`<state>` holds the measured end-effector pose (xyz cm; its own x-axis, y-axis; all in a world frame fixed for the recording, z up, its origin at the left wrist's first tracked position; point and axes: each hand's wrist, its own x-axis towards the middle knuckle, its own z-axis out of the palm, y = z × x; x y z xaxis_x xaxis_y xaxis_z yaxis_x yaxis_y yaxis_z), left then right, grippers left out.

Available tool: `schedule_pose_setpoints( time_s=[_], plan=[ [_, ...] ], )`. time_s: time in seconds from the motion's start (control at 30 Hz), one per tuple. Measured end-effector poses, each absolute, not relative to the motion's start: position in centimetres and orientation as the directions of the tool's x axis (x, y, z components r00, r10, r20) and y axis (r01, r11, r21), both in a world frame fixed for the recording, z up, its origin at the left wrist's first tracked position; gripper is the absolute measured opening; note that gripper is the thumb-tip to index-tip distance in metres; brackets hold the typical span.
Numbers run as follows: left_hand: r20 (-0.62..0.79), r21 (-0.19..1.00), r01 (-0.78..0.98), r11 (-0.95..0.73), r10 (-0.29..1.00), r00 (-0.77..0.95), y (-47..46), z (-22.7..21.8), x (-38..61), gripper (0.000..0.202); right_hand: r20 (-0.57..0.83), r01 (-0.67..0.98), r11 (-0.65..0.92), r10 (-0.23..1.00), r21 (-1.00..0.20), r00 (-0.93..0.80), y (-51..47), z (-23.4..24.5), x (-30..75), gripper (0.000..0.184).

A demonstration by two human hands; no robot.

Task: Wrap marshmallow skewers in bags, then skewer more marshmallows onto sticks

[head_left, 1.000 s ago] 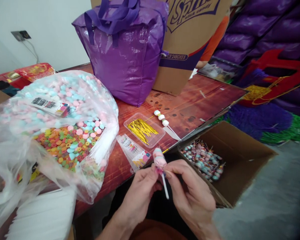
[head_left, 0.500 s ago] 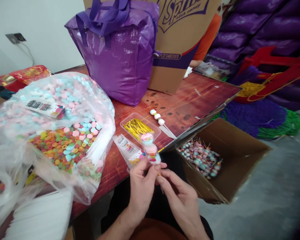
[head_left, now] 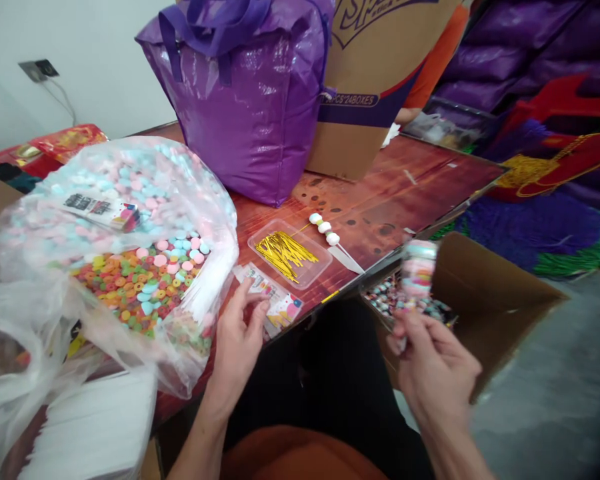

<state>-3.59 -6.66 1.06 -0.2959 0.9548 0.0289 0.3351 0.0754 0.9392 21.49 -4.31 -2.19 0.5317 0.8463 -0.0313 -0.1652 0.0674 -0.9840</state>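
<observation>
My right hand point(head_left: 433, 363) pinches the lower end of a candy skewer point(head_left: 419, 267), a small clear-wrapped stack of pink, white and coloured candies. It is held upright over the near side of an open cardboard box point(head_left: 495, 293). Inside the box lies a heap of similar wrapped candies point(head_left: 380, 293). My left hand point(head_left: 243, 330) holds nothing; its thumb and fingers are apart, beside printed clear packets point(head_left: 283, 310) at the table edge. Behind those packets, a clear plastic tray point(head_left: 317, 275) contains gold twist ties point(head_left: 283, 250). White candies on a stick point(head_left: 325, 228) lie to its right.
A big clear bag point(head_left: 130, 157) of loose candies covers the table's left side, with a white stack point(head_left: 95, 427) in front. Behind stand a purple bag point(head_left: 245, 127) and a printed carton point(head_left: 350, 143). Another person's orange sleeve point(head_left: 443, 60) shows beyond the carton.
My hands have separated. The right one has carried the wrapped candy skewer rightward over the box; the left has let go and moved left to the printed packets. The view has shifted slightly.
</observation>
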Motion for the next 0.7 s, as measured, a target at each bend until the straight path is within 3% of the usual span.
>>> schedule_pose_setpoints(
  time_s=[0.07,0.17,0.23,0.3,0.4,0.5,0.6,0.7],
  plan=[
    [0.098,0.806,0.588,0.072,0.962,-0.254,-5.7,0.5,-4.4,0.033,-0.194,-0.352,0.015,0.812,-0.936,0.550,-2.8,-3.0,23.5,0.031],
    [0.129,0.527,0.839,0.133,0.964,-0.233,-4.6,0.3,-3.8,0.025,-0.345,-0.448,-0.086,0.770,-0.890,0.537,-1.7,-3.9,24.9,0.038],
    [0.125,0.392,0.904,0.170,0.964,-0.235,-4.1,0.4,-2.9,0.019,-0.351,-0.433,-0.113,0.777,-0.894,0.523,-2.0,-4.4,24.4,0.042],
    [0.132,0.343,0.923,0.172,0.964,-0.229,-3.8,0.4,-2.3,0.012,-0.308,-0.382,-0.105,0.796,-0.918,0.521,-2.6,-4.6,23.1,0.045],
    [0.163,0.407,0.905,0.126,0.965,-0.207,-3.6,0.3,-2.7,0.016,-0.206,-0.262,-0.073,0.827,-0.962,0.523,-3.7,-4.6,20.9,0.041],
    [0.185,0.578,0.811,0.090,0.954,-0.237,-3.8,0.0,-3.9,0.019,-0.048,-0.036,-0.035,0.878,-0.999,0.477,-4.6,-3.7,19.3,0.031],
    [0.206,0.709,0.704,0.054,0.938,-0.279,-4.5,-0.1,-4.7,0.021,0.122,0.209,0.054,0.937,-0.976,0.329,-5.4,-1.9,17.8,0.021],
    [0.253,0.737,0.675,0.014,0.921,-0.297,-5.3,0.2,-4.7,0.023,0.272,0.293,0.232,0.957,-0.928,0.104,-5.8,-0.3,15.8,0.015]
  ],
)
